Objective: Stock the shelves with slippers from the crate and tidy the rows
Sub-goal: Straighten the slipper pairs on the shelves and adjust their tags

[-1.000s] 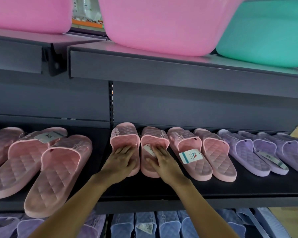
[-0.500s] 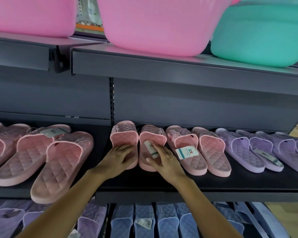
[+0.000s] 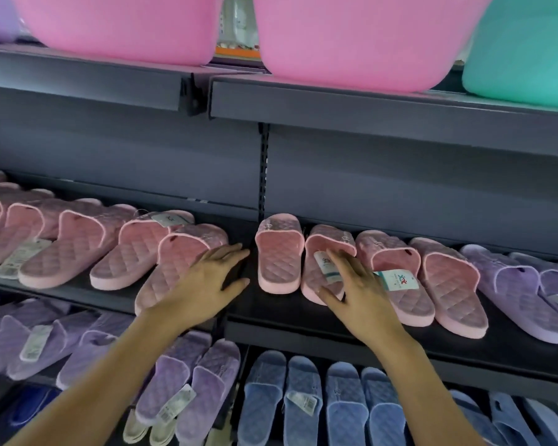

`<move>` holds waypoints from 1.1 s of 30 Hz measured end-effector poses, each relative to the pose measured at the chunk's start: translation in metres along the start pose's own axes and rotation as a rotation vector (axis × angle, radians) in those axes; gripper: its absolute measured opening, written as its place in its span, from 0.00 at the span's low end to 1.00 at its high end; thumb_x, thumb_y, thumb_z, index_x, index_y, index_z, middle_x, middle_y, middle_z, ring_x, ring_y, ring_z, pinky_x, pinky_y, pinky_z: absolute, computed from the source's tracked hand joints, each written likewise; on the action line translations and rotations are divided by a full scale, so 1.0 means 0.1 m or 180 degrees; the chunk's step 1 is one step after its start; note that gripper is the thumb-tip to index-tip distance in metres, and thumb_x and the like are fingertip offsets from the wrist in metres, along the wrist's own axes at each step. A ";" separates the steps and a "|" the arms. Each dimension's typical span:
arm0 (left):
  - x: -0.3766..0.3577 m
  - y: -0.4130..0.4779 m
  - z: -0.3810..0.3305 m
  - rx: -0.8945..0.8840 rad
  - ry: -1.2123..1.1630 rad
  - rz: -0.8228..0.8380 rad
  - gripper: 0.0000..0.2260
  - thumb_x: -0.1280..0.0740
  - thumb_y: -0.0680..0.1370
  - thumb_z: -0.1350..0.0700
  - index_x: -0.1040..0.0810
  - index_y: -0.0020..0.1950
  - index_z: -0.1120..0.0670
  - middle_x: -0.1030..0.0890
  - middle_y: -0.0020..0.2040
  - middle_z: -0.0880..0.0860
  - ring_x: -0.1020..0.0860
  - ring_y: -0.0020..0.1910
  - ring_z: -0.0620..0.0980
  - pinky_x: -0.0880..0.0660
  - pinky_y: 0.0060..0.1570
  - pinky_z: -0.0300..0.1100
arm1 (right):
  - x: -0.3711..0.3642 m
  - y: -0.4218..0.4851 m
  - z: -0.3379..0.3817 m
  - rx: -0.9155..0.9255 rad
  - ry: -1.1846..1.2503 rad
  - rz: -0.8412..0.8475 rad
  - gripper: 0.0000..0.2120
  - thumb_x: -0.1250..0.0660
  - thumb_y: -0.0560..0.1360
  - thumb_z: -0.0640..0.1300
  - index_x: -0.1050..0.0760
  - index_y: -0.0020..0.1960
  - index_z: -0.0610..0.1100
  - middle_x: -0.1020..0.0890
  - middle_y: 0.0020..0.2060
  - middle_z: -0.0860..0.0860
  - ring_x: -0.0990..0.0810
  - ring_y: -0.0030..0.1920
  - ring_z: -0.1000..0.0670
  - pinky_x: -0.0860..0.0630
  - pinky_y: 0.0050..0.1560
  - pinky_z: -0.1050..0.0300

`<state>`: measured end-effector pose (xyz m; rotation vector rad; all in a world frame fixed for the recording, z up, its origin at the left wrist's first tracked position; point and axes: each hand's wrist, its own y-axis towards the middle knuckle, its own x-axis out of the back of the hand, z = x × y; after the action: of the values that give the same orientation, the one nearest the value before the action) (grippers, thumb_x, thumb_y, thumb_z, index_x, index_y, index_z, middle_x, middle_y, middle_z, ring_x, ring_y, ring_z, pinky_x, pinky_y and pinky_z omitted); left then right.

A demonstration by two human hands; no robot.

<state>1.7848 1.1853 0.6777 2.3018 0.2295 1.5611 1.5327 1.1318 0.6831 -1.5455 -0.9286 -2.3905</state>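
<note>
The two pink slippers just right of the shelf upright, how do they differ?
The left slipper lies untouched; the right slipper has the right hand resting on it. The left slipper shows no tag; the right slipper carries a white tag on its footbed. The left slipper sits further back than the right slipper. Both are pink, quilted, toes to the back.

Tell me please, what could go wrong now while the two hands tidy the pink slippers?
1. The pink slipper beside the shelf joint overhangs the front edge; a nudge from the left hand could tip it onto the purple slippers below.
2. The right hand lies across a tagged pink slipper; sliding it may crease the paper tag or push the neighbouring slipper askew.
</note>
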 end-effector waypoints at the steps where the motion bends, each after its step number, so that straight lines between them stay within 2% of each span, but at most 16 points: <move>1: 0.08 -0.05 0.05 0.0039 0.0072 -0.0052 0.37 0.52 0.68 0.36 0.33 0.71 0.53 0.33 0.71 0.51 0.35 0.70 0.51 0.44 0.69 0.40 | 0.00 0.02 0.05 0.0057 -0.0048 -0.0033 0.30 0.39 0.73 0.59 0.33 0.69 0.43 0.27 0.66 0.44 0.27 0.63 0.40 0.28 0.58 0.46; 3: 0.20 -0.14 0.16 0.0043 0.0161 -0.0217 0.33 0.48 0.70 0.38 0.28 0.68 0.56 0.28 0.68 0.54 0.30 0.67 0.54 0.39 0.68 0.44 | 0.02 0.07 0.17 0.0104 -0.0071 0.0109 0.31 0.39 0.73 0.59 0.36 0.71 0.45 0.30 0.68 0.45 0.30 0.67 0.42 0.32 0.63 0.46; 5: 0.29 -0.23 0.30 0.0090 0.0130 -0.0325 0.29 0.45 0.71 0.42 0.25 0.64 0.59 0.25 0.64 0.57 0.27 0.64 0.57 0.36 0.64 0.43 | -0.03 0.11 0.30 0.0202 -0.0008 0.0219 0.31 0.38 0.73 0.59 0.37 0.72 0.46 0.32 0.70 0.47 0.33 0.69 0.44 0.35 0.67 0.45; 7: 0.37 -0.30 0.42 0.0243 0.0000 -0.0318 0.30 0.45 0.70 0.41 0.25 0.64 0.58 0.26 0.64 0.56 0.28 0.64 0.57 0.37 0.62 0.43 | -0.08 0.16 0.44 0.0274 -0.0018 0.0274 0.31 0.40 0.74 0.60 0.39 0.73 0.47 0.33 0.70 0.48 0.34 0.70 0.45 0.37 0.68 0.46; 10: 0.47 -0.36 0.62 0.0387 -0.0049 -0.0309 0.33 0.47 0.68 0.40 0.27 0.66 0.56 0.29 0.67 0.54 0.30 0.66 0.55 0.37 0.63 0.43 | -0.16 0.24 0.68 0.0389 -0.0012 0.0224 0.33 0.46 0.73 0.64 0.37 0.72 0.47 0.31 0.69 0.48 0.31 0.68 0.45 0.35 0.65 0.50; 12: 0.51 -0.36 0.81 0.0423 0.0031 -0.0298 0.32 0.48 0.68 0.40 0.28 0.67 0.55 0.29 0.68 0.54 0.31 0.66 0.54 0.35 0.65 0.45 | -0.24 0.31 0.83 0.0403 -0.0029 0.0290 0.32 0.44 0.74 0.63 0.40 0.73 0.49 0.33 0.71 0.49 0.33 0.69 0.46 0.36 0.66 0.51; 14: 0.56 -0.35 1.01 0.0316 0.0054 -0.0307 0.30 0.46 0.70 0.41 0.28 0.67 0.54 0.29 0.68 0.53 0.31 0.67 0.53 0.34 0.66 0.49 | -0.35 0.38 0.97 0.0452 -0.0018 0.0300 0.33 0.44 0.74 0.63 0.42 0.74 0.49 0.35 0.72 0.49 0.36 0.71 0.47 0.39 0.68 0.52; 17: 0.64 -0.31 1.30 0.0037 -0.0021 -0.0299 0.26 0.43 0.72 0.43 0.26 0.66 0.54 0.27 0.67 0.52 0.32 0.66 0.47 0.34 0.66 0.46 | -0.48 0.52 1.19 0.0362 -0.0161 0.0494 0.31 0.45 0.77 0.61 0.49 0.76 0.53 0.43 0.75 0.53 0.44 0.74 0.52 0.47 0.70 0.57; 19: 0.68 -0.28 1.50 -0.0021 -0.0107 -0.0272 0.25 0.42 0.71 0.44 0.25 0.65 0.54 0.26 0.65 0.52 0.30 0.65 0.49 0.32 0.64 0.48 | -0.57 0.59 1.34 0.0284 -0.0107 0.0541 0.31 0.44 0.78 0.59 0.51 0.76 0.53 0.46 0.75 0.53 0.46 0.74 0.53 0.47 0.70 0.58; 21: 0.71 -0.24 1.69 -0.0155 -0.0184 -0.0268 0.25 0.41 0.70 0.45 0.26 0.65 0.52 0.27 0.65 0.48 0.28 0.63 0.51 0.31 0.63 0.45 | -0.67 0.64 1.48 0.0254 -0.0046 0.0505 0.30 0.43 0.78 0.58 0.50 0.75 0.51 0.44 0.75 0.53 0.45 0.74 0.52 0.46 0.70 0.58; 24: 0.77 -0.20 1.87 -0.0170 -0.0390 -0.0112 0.29 0.45 0.68 0.41 0.28 0.67 0.51 0.33 0.64 0.39 0.31 0.64 0.45 0.34 0.63 0.39 | -0.82 0.65 1.66 0.0152 0.0075 0.0399 0.29 0.40 0.77 0.57 0.43 0.74 0.49 0.36 0.72 0.51 0.37 0.71 0.50 0.40 0.68 0.57; 26: 0.74 -0.20 1.98 -0.0201 -0.0502 -0.0003 0.32 0.46 0.68 0.40 0.28 0.66 0.54 0.31 0.65 0.44 0.32 0.65 0.47 0.34 0.62 0.39 | -0.92 0.64 1.77 0.0063 0.0028 0.0270 0.29 0.40 0.75 0.59 0.37 0.72 0.47 0.29 0.67 0.49 0.28 0.64 0.47 0.31 0.64 0.52; 28: 0.69 -0.22 2.09 -0.0273 -0.0579 0.0123 0.33 0.46 0.68 0.39 0.28 0.66 0.55 0.30 0.66 0.49 0.31 0.66 0.51 0.34 0.63 0.40 | -1.02 0.64 1.88 -0.0004 0.0008 0.0074 0.31 0.44 0.72 0.61 0.32 0.69 0.45 0.23 0.61 0.47 0.23 0.57 0.44 0.25 0.56 0.48; 30: 0.66 -0.23 2.16 -0.0213 -0.0587 0.0403 0.36 0.48 0.66 0.36 0.31 0.69 0.53 0.31 0.69 0.49 0.33 0.68 0.51 0.34 0.66 0.43 | -1.11 0.63 1.98 -0.0146 0.0054 -0.0070 0.30 0.44 0.70 0.59 0.28 0.66 0.42 0.21 0.58 0.45 0.21 0.54 0.42 0.22 0.52 0.45; 33: 0.64 -0.25 2.16 -0.0258 -0.0414 0.0770 0.39 0.52 0.65 0.34 0.37 0.72 0.49 0.37 0.73 0.48 0.38 0.71 0.47 0.41 0.68 0.38 | -1.21 0.62 2.12 -0.0266 -0.0060 -0.0254 0.26 0.42 0.70 0.56 0.25 0.61 0.41 0.19 0.55 0.45 0.19 0.51 0.42 0.20 0.47 0.45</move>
<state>2.0103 1.1871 0.6515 2.4273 -0.1481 1.4895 1.7798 1.1783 0.6631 -1.5915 -0.9221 -2.5040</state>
